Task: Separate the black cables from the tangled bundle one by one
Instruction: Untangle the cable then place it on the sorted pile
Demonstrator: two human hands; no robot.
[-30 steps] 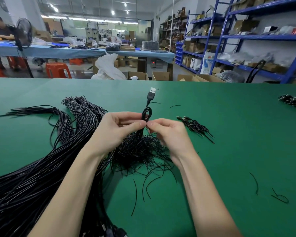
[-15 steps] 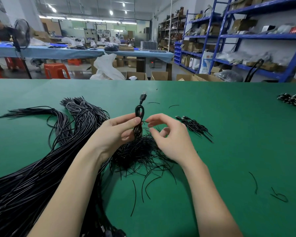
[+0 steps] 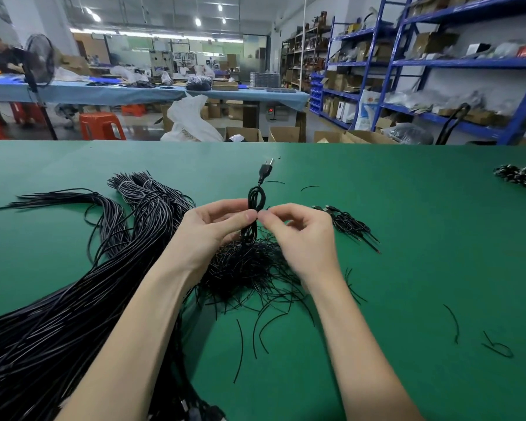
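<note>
A looped black USB cable [image 3: 257, 200] stands upright above the green table [image 3: 407, 238], its plug [image 3: 266, 170] pointing up. My left hand [image 3: 213, 229] pinches the coil between thumb and fingers. My right hand [image 3: 301, 235] has its fingertips curled in at the coil's right side, pinching at it. Below the hands lies a tangled heap of thin black wire ties [image 3: 249, 268]. A large bundle of long black cables [image 3: 73, 299] sweeps across the left of the table.
A small pile of separated black cables [image 3: 346, 223] lies right of my right hand. Another dark bundle [image 3: 523, 176] sits at the far right edge. Loose tie pieces [image 3: 495, 347] are scattered near right. Beyond the table are boxes, stools and blue shelving.
My right hand, which had let go and opened half a second ago, has come back to the coil. The cable stays upright in my left hand; its plug has turned slightly.
</note>
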